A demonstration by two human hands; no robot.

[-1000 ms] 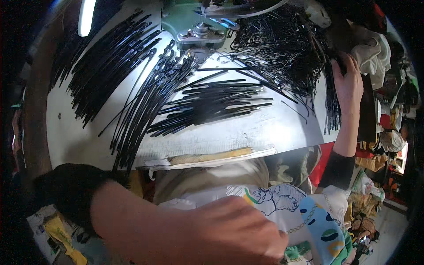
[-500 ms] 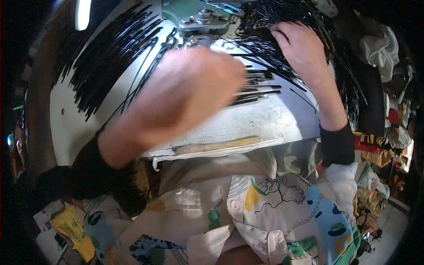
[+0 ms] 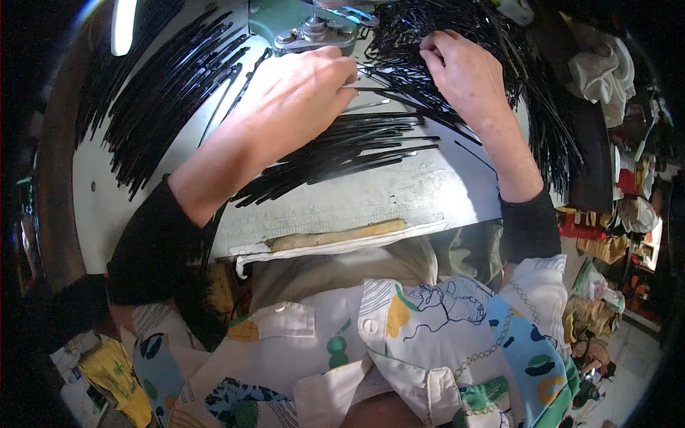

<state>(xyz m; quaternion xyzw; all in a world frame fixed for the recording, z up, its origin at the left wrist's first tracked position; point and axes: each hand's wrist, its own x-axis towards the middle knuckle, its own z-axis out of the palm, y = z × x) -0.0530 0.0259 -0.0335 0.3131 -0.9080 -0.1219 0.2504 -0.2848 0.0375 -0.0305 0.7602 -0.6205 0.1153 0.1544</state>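
My left hand point(image 3: 307, 89) is beside the metal front of a green machine point(image 3: 267, 18), its fingers drawn together in a pinch. Whatever lies between those fingertips is too hidden to name. Thin black strips point(image 3: 342, 135) lie in a loose row below that hand on the pale worktop point(image 3: 321, 189). My right hand point(image 3: 464, 75) is over a tangled heap of black strips point(image 3: 407, 43), thumb and fingers curled together. Anything in its grip is hard to tell from the dark strips behind it.
More black strips point(image 3: 168, 93) are spread across the left of the worktop. A padded, white-edged strip point(image 3: 335, 235) runs along the near edge. A white plastic bag point(image 3: 603, 71) hangs at the far right, and a bright lamp tube point(image 3: 123, 28) shows at upper left.
My left hand, blurred before, has moved up and left toward the machine, uncovering the row of strips below it. My right hand stays at the heap. The whole view has shifted slightly.
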